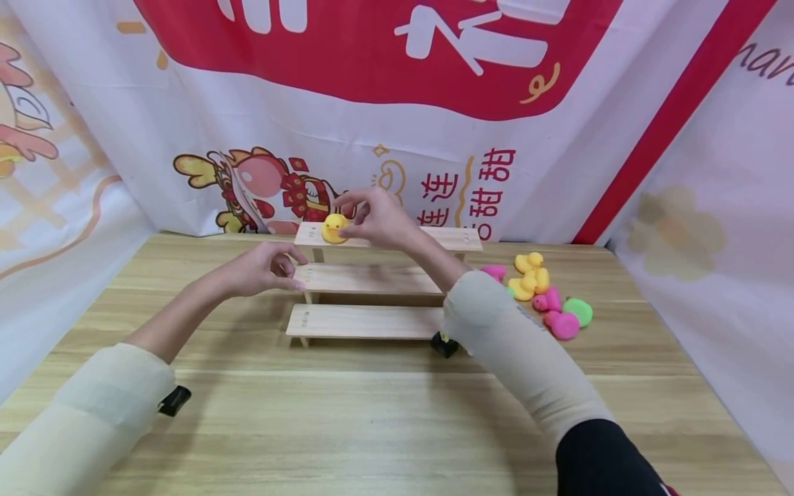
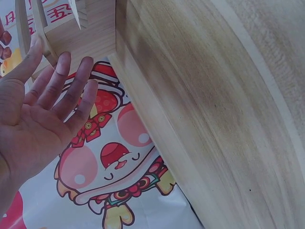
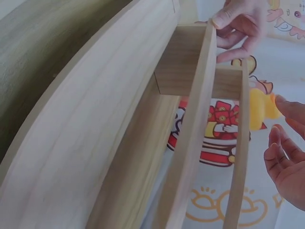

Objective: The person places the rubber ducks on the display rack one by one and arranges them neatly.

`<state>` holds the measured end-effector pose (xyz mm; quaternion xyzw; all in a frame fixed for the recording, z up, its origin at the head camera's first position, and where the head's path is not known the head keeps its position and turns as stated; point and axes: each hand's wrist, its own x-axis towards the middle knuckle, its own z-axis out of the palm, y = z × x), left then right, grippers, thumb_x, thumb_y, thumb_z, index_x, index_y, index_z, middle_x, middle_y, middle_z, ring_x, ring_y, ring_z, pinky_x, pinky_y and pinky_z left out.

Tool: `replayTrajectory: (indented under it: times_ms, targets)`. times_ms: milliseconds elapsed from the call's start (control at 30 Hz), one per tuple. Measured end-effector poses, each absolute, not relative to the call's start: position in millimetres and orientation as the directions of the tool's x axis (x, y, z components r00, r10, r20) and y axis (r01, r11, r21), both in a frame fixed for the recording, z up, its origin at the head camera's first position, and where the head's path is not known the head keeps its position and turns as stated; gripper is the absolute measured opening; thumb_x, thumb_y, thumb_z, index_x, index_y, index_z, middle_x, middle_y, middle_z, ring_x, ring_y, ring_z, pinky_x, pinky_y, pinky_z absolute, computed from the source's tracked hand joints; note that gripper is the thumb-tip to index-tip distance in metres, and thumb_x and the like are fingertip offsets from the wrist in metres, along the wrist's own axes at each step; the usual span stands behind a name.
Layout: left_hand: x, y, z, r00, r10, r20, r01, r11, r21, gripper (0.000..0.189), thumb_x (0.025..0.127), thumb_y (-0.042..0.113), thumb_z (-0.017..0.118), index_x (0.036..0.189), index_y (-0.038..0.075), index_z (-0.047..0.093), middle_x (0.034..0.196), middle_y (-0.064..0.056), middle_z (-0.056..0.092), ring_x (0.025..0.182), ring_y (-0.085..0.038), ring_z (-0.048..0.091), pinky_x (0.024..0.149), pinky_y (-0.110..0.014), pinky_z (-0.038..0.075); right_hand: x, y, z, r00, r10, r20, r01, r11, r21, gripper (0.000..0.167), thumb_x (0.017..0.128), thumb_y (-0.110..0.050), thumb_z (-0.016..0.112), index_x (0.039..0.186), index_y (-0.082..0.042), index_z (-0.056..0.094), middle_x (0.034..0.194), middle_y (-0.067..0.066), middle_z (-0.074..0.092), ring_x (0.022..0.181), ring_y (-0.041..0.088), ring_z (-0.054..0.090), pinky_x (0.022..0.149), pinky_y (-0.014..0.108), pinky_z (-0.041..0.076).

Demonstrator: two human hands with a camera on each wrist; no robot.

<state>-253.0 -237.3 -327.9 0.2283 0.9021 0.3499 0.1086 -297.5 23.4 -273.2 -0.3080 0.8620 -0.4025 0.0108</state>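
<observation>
A small three-tier wooden shelf (image 1: 366,277) stands on the table. A yellow rubber duck (image 1: 333,228) sits near the left end of its top tier. My right hand (image 1: 381,219) is right beside the duck, with its thumb at the duck's side and its fingers apart from it in the right wrist view. At the middle tier's left end is my left hand (image 1: 263,269), its thumb touching the front edge. In the left wrist view that hand's palm (image 2: 38,126) shows, with the fingers loosely extended beside the shelf's end.
Right of the shelf lie several yellow ducks (image 1: 529,275), pink ducks (image 1: 563,324) and a green duck (image 1: 578,311). A printed cloth (image 1: 347,124) hangs behind the table. Small black pieces (image 1: 444,344) show near each sleeve. The right forearm crosses in front of the shelf's right end.
</observation>
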Motion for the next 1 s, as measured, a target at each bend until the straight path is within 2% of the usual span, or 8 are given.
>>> replayTrajectory:
  times_ms: [200,400,600,867,1000]
  targets:
    - [-252,-237,-328,-0.875,0.483,-0.036,0.333,0.654,0.68,0.043,0.089,0.008,0.083,0.121,-0.011,0.062,0.085,-0.005,0.066,0.082,-0.018,0.061,0.08,-0.032,0.056,-295,47,-269,-0.819,-0.527,0.226,-0.509,0.486,-0.711,0.043,0.087,-0.006,0.084,0.128,-0.004,0.07,0.117,0.012,0.071,0.089,0.02,0.067,0.077,0.028,0.055]
    - [-251,-238,-328,-0.874,0.485,-0.033,0.336,0.651,0.68,0.044,0.089,0.008,0.083,0.122,-0.011,0.061,0.085,-0.005,0.066,0.082,-0.019,0.06,0.081,-0.034,0.056,-291,76,-270,-0.821,-0.494,0.286,-0.526,0.462,-0.714,0.036,0.085,-0.001,0.085,0.119,0.0,0.073,0.114,0.013,0.074,0.087,0.021,0.067,0.073,0.025,0.054]
    - [-252,-237,-329,-0.875,0.483,-0.037,0.335,0.659,0.674,0.044,0.09,0.01,0.083,0.122,-0.01,0.062,0.086,-0.006,0.066,0.083,-0.018,0.062,0.08,-0.031,0.055,-285,118,-273,-0.848,-0.439,0.298,-0.502,0.484,-0.717,0.034,0.086,-0.004,0.084,0.119,-0.002,0.074,0.115,0.014,0.074,0.088,0.023,0.067,0.068,0.024,0.053]
    - [-252,-237,-328,-0.876,0.481,-0.041,0.336,0.668,0.664,0.041,0.09,0.008,0.082,0.121,-0.009,0.062,0.085,-0.006,0.066,0.084,-0.02,0.062,0.081,-0.032,0.056,-283,169,-281,-0.881,-0.378,0.285,-0.461,0.548,-0.698,0.033,0.089,-0.008,0.082,0.12,0.001,0.073,0.112,0.018,0.072,0.094,0.026,0.066,0.078,0.027,0.052]
    - [-252,-236,-328,-0.878,0.477,-0.042,0.333,0.672,0.661,0.039,0.09,0.007,0.082,0.121,-0.009,0.063,0.084,-0.006,0.066,0.083,-0.021,0.062,0.079,-0.029,0.055,-282,186,-287,-0.894,-0.36,0.268,-0.439,0.577,-0.689,0.034,0.091,-0.013,0.082,0.121,-0.001,0.072,0.111,0.015,0.072,0.094,0.026,0.066,0.074,0.025,0.052]
